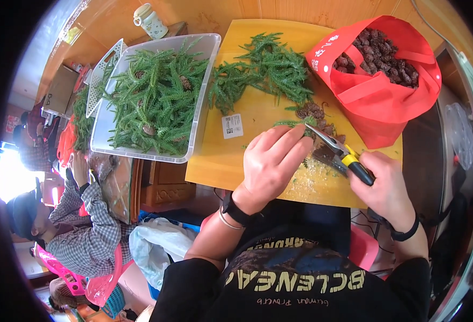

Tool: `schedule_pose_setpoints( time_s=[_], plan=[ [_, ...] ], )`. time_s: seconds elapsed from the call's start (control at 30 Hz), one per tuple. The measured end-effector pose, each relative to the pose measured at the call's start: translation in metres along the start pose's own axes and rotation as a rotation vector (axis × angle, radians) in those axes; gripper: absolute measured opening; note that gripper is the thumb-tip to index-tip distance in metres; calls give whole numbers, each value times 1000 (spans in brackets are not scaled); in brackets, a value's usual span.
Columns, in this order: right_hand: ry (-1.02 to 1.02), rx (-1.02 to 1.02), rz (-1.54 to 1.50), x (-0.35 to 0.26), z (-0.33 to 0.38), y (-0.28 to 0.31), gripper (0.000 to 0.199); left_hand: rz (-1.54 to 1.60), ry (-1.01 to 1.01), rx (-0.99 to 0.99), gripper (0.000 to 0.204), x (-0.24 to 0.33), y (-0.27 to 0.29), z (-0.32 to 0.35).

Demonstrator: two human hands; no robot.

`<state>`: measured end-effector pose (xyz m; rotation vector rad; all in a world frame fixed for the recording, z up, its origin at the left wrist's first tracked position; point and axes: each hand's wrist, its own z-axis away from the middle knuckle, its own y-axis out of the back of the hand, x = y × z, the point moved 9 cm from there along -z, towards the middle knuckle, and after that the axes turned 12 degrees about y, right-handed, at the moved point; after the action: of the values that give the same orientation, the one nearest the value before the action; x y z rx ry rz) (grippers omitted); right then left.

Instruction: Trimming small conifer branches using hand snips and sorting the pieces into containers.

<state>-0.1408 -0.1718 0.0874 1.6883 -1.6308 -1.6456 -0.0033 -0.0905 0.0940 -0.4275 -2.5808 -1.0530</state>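
Observation:
Over the yellow board [236, 172], my left hand [276, 163] is closed, its fingertips pinching a short artificial pine sprig [286, 123] that pokes out past them. My right hand [382, 185] grips a pair of pliers [330, 144] with yellow and black handles. The metal jaws reach my left fingertips, at the sprig; what lies between them is too small to tell. Just beyond the jaws is a brown pine cone [310, 111], and brown bits lie beside it. Under my hands, pale crumbs [303, 185] are scattered on the board.
A red bag [362, 110] full of pine cones [378, 53] stands at the right. Loose green sprigs [276, 67] and a white label [232, 126] lie on the board. To the left is a clear bin [214, 61] of sprigs and cones. A person in a checked shirt [94, 244] sits further left.

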Motion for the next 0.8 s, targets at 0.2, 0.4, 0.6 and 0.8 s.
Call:
schedule_pose_setpoints(
  time_s=[0.2, 0.4, 0.6, 0.8],
  plan=[
    [-183, -213, -202, 13, 9, -5, 24, 581, 298, -190, 23, -35, -15, 2],
    [-86, -307, -292, 11, 9, 8, 24, 1056, 422, -419, 23, -42, -20, 7],
    [66, -259, -397, 10, 8, -1, 23, 1543, 503, -484, 30, -40, -30, 17],
    [243, -248, -426, -4, 1, -11, 22, 1819, 606, -636, 29, -32, -45, 31]
  ],
)
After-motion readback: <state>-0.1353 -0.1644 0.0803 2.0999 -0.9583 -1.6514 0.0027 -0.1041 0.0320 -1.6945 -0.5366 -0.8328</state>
